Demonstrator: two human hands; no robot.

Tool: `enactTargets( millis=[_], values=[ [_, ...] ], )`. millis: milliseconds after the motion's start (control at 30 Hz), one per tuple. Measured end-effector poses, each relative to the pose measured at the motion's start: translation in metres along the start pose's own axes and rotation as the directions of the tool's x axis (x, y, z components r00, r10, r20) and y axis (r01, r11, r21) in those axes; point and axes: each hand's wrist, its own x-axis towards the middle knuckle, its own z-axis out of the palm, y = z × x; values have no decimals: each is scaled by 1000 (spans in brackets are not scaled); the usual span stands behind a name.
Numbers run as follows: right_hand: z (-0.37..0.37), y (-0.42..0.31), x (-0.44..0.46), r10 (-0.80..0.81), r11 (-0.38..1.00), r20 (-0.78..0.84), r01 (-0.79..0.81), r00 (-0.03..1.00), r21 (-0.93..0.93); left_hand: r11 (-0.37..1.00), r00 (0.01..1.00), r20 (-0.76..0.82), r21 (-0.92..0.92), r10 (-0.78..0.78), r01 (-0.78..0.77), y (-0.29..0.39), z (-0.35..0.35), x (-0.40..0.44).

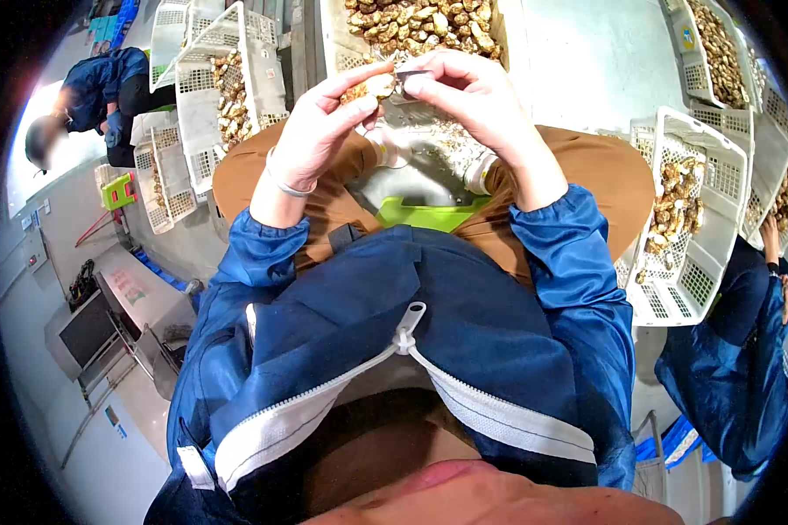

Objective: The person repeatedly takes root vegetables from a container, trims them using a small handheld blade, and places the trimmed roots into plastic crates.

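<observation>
The worker point(490, 324) near me has a mushroom-like piece point(379, 86) in the left hand point(328, 114), at the near side of the far crate point(334, 35) that bears a pile of similar ones point(420, 26); the left fingers are clamped on this piece, and the right fingers are pinched together on a small dark tool point(411, 75), perhaps a blade; the right hand point(477, 96) brings it just beside the piece's pale end, but whether they touch I cannot tell; to do this well, I judge, the grip should be firm without crushing, the left fingertips should be out of the edge's path, and the strokes should be short and light; as for writing, red characters point(128, 286) on the cabinet point(153, 302) at left are too blurred to read; a small yellowish label point(688, 38) on the far right crate point(693, 77) is also unreadable; I find no brand.
</observation>
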Motion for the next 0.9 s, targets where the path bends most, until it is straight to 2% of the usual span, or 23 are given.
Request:
enactTargets(
  millis=[33,133,200,267,300,367,400,433,500,533,600,633,667,700,767,800,833,900],
  values=[
    [-1,-1,0,48,998,-3,-48,999,36,994,1000,-14,106,3,-1,-3,-5,2],
    [4,7,0,-84,996,-10,84,996,-15,942,998,-17,332,63,-54,3,1,5],
    [-5,-1,3,38,993,23,-41,999,113,950,999,22,311,34,-39,4,-4,4],
    [-10,-6,4,165,985,-13,-166,986,-43,958,999,32,288,-6,-3,7,-6,5],
    [-8,0,5,51,999,-6,-51,999,-14,947,996,70,310,60,-79,6,-7,7],
    [0,18,6,-175,983,-3,175,985,49,816,965,157,515,212,-263,4,-12,12],
    [0,16,5,-101,994,4,100,995,48,721,938,212,600,274,-346,3,-13,12],
    [-1,11,5,-25,999,13,24,1000,47,811,965,160,524,207,-260,2,-9,8],
    [-9,2,7,157,988,24,-157,987,-8,862,990,98,487,106,-140,10,-4,2],
    [-7,2,7,122,992,14,-122,992,14,882,996,71,464,57,-83,12,-3,2],
    [-2,6,8,49,997,-6,-49,999,56,883,986,86,438,146,-169,5,-8,4],
    [2,10,7,-61,998,0,61,998,-20,861,975,93,457,202,-222,2,-8,5],
    [2,10,7,-19,1000,10,19,1000,-18,837,961,102,475,255,-273,0,-9,7],
    [2,9,8,25,1000,18,-24,1000,-16,758,953,160,578,259,-303,-2,-14,9],
    [1,-2,6,116,990,-25,-117,993,-74,783,953,166,544,252,-302,-2,-14,6],
    [2,3,12,74,992,15,-75,997,103,793,952,170,527,253,-305,0,-13,6],
    [1,2,10,94,994,-4,-93,996,62,888,983,89,423,159,-181,2,-9,3],
    [2,3,8,76,997,-3,-76,997,18,884,985,74,435,154,-171,1,-11,4]
  ],
)
